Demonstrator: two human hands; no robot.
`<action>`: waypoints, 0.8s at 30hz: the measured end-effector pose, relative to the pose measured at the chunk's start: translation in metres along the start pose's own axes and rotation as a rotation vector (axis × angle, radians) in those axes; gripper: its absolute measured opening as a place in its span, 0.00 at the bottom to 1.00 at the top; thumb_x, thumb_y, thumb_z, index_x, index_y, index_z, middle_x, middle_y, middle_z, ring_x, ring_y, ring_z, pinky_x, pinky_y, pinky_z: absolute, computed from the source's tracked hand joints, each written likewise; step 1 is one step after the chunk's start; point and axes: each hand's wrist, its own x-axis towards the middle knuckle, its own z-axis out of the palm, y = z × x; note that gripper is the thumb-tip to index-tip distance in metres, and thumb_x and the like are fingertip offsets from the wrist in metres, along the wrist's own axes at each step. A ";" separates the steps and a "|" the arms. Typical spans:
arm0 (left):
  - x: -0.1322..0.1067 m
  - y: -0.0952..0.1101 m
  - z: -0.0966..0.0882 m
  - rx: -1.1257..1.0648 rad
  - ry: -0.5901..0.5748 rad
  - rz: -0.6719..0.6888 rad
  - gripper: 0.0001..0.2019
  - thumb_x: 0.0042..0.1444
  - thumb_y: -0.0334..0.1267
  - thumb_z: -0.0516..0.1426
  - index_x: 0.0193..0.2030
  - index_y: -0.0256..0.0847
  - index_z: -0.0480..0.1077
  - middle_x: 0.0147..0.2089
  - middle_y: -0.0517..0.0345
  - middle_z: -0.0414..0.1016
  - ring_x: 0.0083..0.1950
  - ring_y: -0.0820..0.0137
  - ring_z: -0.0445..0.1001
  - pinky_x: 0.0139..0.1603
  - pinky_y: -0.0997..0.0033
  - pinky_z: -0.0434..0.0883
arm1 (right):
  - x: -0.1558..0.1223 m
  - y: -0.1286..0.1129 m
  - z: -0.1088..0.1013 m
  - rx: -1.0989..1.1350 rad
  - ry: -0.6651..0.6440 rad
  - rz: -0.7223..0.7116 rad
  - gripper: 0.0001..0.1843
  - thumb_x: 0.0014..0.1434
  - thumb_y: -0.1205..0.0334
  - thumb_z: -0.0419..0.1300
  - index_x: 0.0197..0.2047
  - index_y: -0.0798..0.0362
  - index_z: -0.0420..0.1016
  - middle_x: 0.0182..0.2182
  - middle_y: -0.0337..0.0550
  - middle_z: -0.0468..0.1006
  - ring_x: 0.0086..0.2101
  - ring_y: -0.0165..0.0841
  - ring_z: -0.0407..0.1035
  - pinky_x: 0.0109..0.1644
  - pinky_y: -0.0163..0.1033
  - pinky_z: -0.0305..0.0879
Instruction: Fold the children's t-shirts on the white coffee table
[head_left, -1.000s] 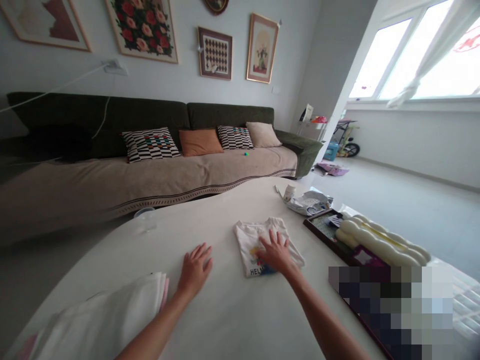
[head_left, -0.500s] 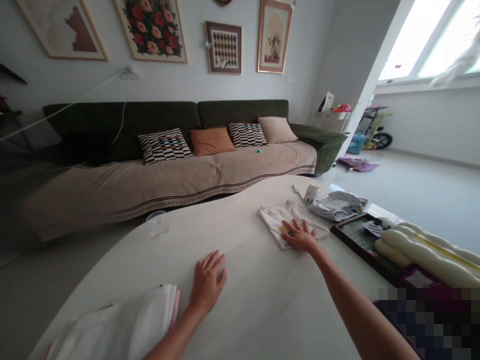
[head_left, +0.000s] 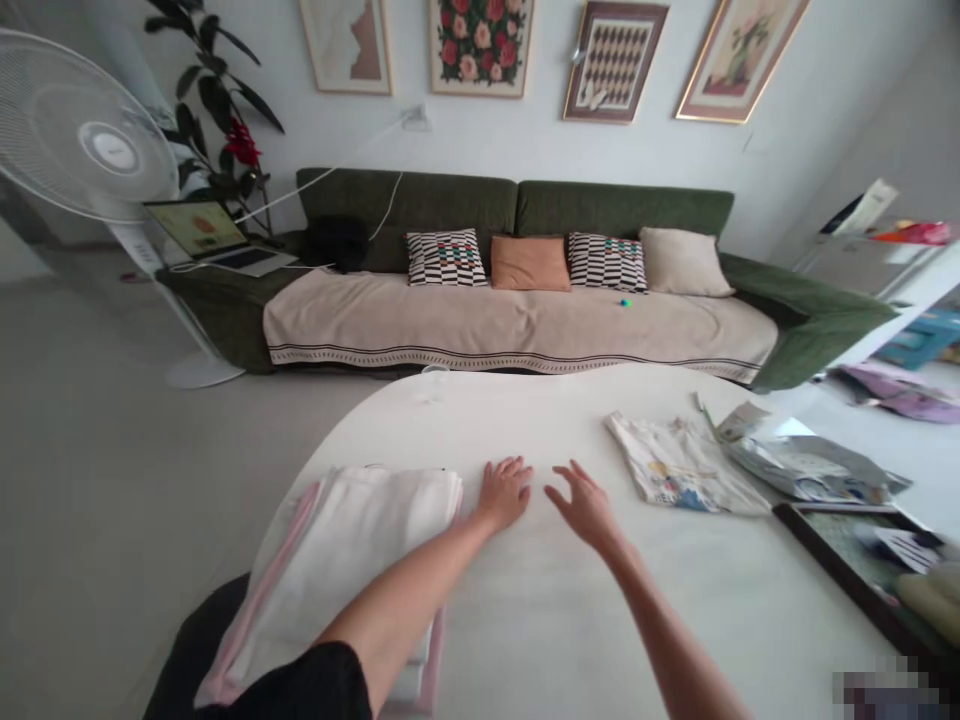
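Soft white folded tee [head_left: 686, 470] w/ colour print, flat on smooth pale rounded table [head_left: 525, 620], right of centre. Thick stack [head_left: 360, 540] of folded white/pink cloth just beside left hand [head_left: 504, 492]: palm down, flat, empty. Empty right hand [head_left: 583, 505] splayed wide; 0.5 s ago pressed on tee, now off it, near left. Crinkly plastic bag [head_left: 806, 465] & dark tray [head_left: 829, 560] by tee.

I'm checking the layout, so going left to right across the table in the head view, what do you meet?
cloth stack → left hand → right hand → T-shirt → bag
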 end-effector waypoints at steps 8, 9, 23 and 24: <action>-0.071 -0.110 -0.125 0.082 0.034 -0.145 0.18 0.59 0.32 0.49 0.55 0.36 0.69 0.58 0.47 0.71 0.60 0.64 0.67 0.61 0.66 0.60 | -0.031 -0.133 0.025 0.152 -0.068 -0.301 0.18 0.65 0.64 0.51 0.58 0.54 0.64 0.50 0.48 0.73 0.47 0.35 0.70 0.53 0.45 0.65; -0.085 -0.126 -0.135 0.105 0.013 -0.159 0.18 0.57 0.32 0.51 0.53 0.36 0.70 0.56 0.46 0.73 0.58 0.62 0.69 0.59 0.64 0.63 | -0.031 -0.144 0.026 0.148 -0.067 -0.318 0.19 0.64 0.61 0.53 0.58 0.53 0.64 0.50 0.47 0.73 0.47 0.36 0.70 0.52 0.47 0.66; -0.213 -0.083 -0.201 0.333 -0.190 0.385 0.05 0.53 0.30 0.54 0.34 0.41 0.71 0.36 0.58 0.76 0.42 0.66 0.73 0.67 0.50 0.44 | -0.145 -0.168 -0.061 0.042 -0.159 -0.715 0.08 0.47 0.73 0.60 0.30 0.52 0.68 0.33 0.38 0.74 0.37 0.29 0.67 0.41 0.30 0.61; -0.229 -0.073 -0.206 0.332 -0.253 0.419 0.04 0.54 0.32 0.55 0.33 0.42 0.70 0.32 0.62 0.75 0.38 0.68 0.73 0.67 0.52 0.43 | -0.167 -0.161 -0.072 0.043 -0.198 -0.752 0.08 0.45 0.71 0.62 0.28 0.51 0.66 0.29 0.35 0.73 0.32 0.28 0.66 0.37 0.29 0.60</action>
